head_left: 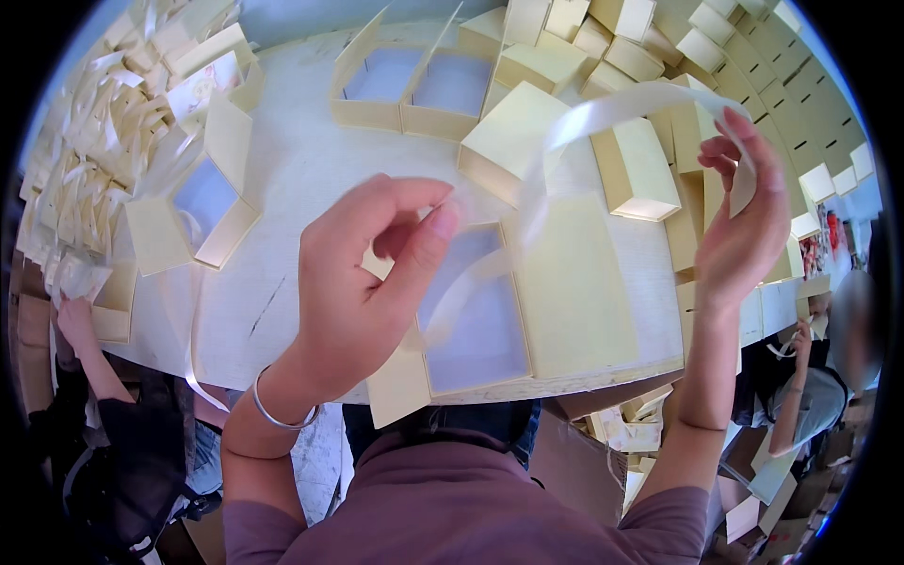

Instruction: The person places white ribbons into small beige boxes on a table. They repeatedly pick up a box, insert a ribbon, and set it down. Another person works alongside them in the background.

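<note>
A white satin ribbon (603,113) arcs through the air, one end at the fingers of my raised right hand (744,207). Those fingers are curled round it. From there the ribbon drops, blurred, toward an open cream box (476,353) in front of me and runs into its pale inside. Above the box's left part is my left hand (372,273), thumb and forefinger pinched together. Whatever sits between these fingertips is too blurred to make out. The box's lid (574,292) lies folded out flat to the right, and a flap (400,377) hangs over the table's front edge.
Two open boxes (405,85) stand at the back of the table (282,141). Another open box (202,212) with a ribbon lies left, beside a heap of ribboned boxes (94,160). Closed boxes (636,165) pile up right. Co-workers' hands (75,320) show at both sides.
</note>
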Demonstrator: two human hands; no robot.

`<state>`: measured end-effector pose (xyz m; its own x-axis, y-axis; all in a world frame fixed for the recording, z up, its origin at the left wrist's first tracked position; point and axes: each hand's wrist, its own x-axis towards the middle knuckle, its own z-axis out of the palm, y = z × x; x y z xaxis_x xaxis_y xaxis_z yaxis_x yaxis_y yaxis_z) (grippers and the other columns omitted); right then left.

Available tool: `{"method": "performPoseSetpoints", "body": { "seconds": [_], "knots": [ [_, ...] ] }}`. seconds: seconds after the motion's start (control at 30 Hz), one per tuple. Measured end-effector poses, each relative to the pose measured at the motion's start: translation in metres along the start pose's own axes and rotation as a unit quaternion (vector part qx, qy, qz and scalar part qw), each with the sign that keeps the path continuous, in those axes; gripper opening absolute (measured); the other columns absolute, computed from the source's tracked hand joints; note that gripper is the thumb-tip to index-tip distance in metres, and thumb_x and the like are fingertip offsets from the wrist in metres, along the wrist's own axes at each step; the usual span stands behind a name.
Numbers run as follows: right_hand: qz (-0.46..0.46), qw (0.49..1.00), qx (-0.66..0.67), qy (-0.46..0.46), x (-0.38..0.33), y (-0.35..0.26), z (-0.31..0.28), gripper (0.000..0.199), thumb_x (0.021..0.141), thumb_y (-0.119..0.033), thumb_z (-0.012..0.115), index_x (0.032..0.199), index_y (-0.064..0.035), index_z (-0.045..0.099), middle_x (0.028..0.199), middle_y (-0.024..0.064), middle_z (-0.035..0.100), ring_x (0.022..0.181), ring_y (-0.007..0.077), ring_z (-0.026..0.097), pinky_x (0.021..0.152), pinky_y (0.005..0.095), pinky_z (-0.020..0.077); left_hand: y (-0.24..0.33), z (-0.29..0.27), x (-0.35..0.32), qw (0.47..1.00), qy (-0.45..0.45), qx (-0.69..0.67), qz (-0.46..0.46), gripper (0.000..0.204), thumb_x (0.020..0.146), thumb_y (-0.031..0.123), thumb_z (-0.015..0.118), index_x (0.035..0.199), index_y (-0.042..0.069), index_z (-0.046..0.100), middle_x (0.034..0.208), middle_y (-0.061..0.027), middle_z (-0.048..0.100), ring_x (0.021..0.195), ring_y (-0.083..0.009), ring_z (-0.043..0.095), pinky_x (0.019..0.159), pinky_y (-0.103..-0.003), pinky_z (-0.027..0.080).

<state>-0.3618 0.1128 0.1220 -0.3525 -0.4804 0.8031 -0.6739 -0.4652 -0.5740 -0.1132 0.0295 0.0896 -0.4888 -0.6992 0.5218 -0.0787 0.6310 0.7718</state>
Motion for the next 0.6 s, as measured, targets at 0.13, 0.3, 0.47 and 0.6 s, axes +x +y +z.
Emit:
{"method": "performPoseSetpoints", "body": {
  "seconds": [0.13,0.3,0.47,0.6],
  "knots": [
    [-0.249,0.927,-0.182,-0.215,-0.028,-0.03,0.033,0.057,0.071,-0.037,0.068,0.103,0.0081,0.055,0.093,0.0152,0.056,0.082,0.028,0.055,0.072,0.0338,0.0434,0.018,0.009,0.005,0.931,-0.049,-0.286,-0.22,0.009,0.084,0.008,0.054,0.083,0.0,0.051,0.07,-0.0024,0.054,0.056,-0.007,0.05,0.051,-0.019,0.039],
    [-0.23,0.936,-0.109,-0.242,-0.054,-0.029,0.067,0.045,0.069,-0.019,0.07,0.101,0.0092,0.054,0.09,0.016,0.056,0.078,0.0268,0.056,0.063,0.0316,0.0465,0.009,0.011,0.007,0.885,-0.138,-0.354,-0.27,0.011,0.085,0.012,0.051,0.081,0.002,0.048,0.077,-0.0019,0.056,0.067,-0.0068,0.051,0.058,-0.02,0.04],
    [0.161,0.919,0.19,-0.306,-0.054,-0.013,0.058,0.026,0.071,0.005,0.055,0.096,0.0011,0.058,0.083,0.0119,0.056,0.065,0.0175,0.057,0.058,0.0274,0.047,0.008,-0.004,0.001,0.948,-0.141,-0.231,-0.167,0.019,0.087,0.017,0.046,0.092,0.0,0.05,0.089,-0.0052,0.055,0.078,-0.0105,0.049,0.069,-0.025,0.039],
    [0.224,0.961,0.055,-0.149,0.016,0.04,-0.026,0.025,0.084,-0.006,0.04,0.101,0.0,0.057,0.087,0.0075,0.06,0.07,0.0097,0.053,0.067,0.0219,0.0433,-0.028,-0.046,-0.027,0.991,0.05,-0.097,-0.074,0.019,0.088,0.015,0.044,0.094,0.0,0.052,0.086,-0.0047,0.053,0.073,-0.0106,0.046,0.068,-0.024,0.037]
  ]
}}
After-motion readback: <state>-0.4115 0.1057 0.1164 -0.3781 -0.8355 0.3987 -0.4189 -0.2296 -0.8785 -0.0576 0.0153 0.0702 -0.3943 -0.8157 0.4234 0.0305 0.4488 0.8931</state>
